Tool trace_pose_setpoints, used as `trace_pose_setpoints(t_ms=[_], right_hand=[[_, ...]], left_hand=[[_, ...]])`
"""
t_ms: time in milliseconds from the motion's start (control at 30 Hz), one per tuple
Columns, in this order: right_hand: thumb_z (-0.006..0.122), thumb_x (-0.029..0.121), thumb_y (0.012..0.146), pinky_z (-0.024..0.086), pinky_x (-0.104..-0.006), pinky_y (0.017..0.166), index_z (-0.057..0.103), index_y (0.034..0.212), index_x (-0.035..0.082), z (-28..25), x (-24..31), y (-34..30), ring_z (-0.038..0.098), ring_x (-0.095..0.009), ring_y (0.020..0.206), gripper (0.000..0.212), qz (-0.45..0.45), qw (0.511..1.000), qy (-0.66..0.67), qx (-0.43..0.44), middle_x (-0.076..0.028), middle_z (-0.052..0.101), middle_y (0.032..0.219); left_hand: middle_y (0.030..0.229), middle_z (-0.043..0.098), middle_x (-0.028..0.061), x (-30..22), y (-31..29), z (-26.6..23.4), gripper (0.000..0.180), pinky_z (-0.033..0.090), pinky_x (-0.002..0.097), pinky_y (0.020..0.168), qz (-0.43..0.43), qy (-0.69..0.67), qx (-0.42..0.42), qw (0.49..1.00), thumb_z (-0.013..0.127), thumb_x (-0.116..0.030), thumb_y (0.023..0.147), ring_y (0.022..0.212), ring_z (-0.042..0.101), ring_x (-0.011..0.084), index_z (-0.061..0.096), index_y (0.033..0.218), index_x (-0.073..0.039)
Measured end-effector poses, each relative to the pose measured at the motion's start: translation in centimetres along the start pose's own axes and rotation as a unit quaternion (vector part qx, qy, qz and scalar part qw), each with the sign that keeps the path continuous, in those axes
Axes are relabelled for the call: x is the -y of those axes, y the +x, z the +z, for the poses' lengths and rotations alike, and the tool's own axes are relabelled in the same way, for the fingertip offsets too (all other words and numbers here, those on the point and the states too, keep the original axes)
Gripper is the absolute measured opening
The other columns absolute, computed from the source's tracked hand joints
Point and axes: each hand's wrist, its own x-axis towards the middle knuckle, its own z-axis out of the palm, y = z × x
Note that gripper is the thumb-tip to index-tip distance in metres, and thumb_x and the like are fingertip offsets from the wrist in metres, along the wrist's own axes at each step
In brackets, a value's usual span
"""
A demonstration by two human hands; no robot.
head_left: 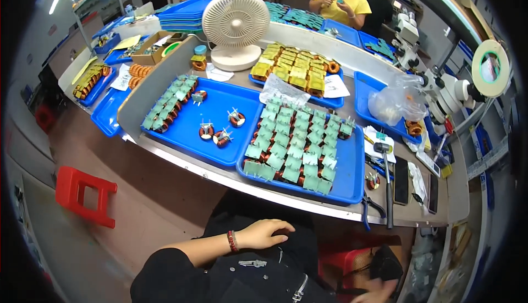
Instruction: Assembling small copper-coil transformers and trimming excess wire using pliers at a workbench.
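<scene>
Left hand (267, 235) rests unclenched, holding nothing visible, on dark-clothed lap (234, 218); right hand (380, 292), blurred at near right beside black item (386, 263), state impossible to tell. Bench work seemingly paused: green-topped coils (297, 142) rowed in right blue tray (348, 179), loose coils (236, 119) in left blue tray (230, 152). Reaching either would call for raising hand over near bench edge (190, 168).

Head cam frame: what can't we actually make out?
All in the head view:
Right hand: blurred and cut off by the lower edge; grip unclear.
Copper coils in the front right tray: mostly hidden by the green boards above.
Clear plastic bag: crinkled film obscures its contents.
Small green part in a co-worker's hand: too small for detail.
</scene>
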Motion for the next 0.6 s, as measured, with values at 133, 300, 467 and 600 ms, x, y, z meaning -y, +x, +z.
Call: trace_pose_setpoints(t_ms=[133,300,467,600], right_hand=[[0.057,0.019,0.082,0.040,-0.0270,0.055,0.057,0.103,-0.002,10.3,-0.1,13.7,0.050,-0.021,0.062,0.030,-0.712,0.653,-0.175,-0.191,-0.015,0.057,0.086],[0.050,0.013,0.085,0.030,-0.0265,0.059,0.044,0.115,0.002,18.8,0.8,25.5,0.037,-0.011,0.063,0.032,-0.713,0.678,-0.181,-0.014,-0.003,0.043,0.081],[0.055,0.011,0.081,0.032,-0.0292,0.064,0.047,0.095,0.007,32.7,6.3,26.1,0.040,-0.013,0.065,0.016,-0.703,0.669,-0.075,0.230,-0.002,0.045,0.078],[0.068,-0.007,0.064,0.044,-0.0306,0.062,0.056,0.095,0.005,32.9,1.3,32.1,0.057,-0.022,0.071,0.035,-0.498,0.634,-0.396,0.440,-0.007,0.060,0.085]], left_hand=[[0.104,0.060,0.0118,-2.9,0.6,-1.3,0.029,0.047,0.0334,0.083,0.018,-0.031,0.007,0.999,0.058,-0.017,0.085,0.097,0.060,0.0238,0.057,0.112,-0.006],[0.098,0.063,0.0090,-5.8,-0.1,-4.9,0.021,0.047,0.0276,0.081,0.058,-0.070,-0.073,0.993,0.060,-0.007,0.083,0.092,0.060,0.0158,0.062,0.104,-0.001],[0.095,0.062,0.0075,-6.0,-2.5,-8.5,0.018,0.044,0.0256,0.080,0.030,-0.054,-0.352,0.934,0.057,0.000,0.081,0.087,0.057,0.0137,0.061,0.099,0.003],[0.098,0.061,0.0075,-3.7,-3.3,-13.6,0.024,0.043,0.0274,0.079,0.024,0.107,-0.446,0.888,0.056,-0.002,0.082,0.088,0.055,0.0139,0.058,0.106,0.002]])
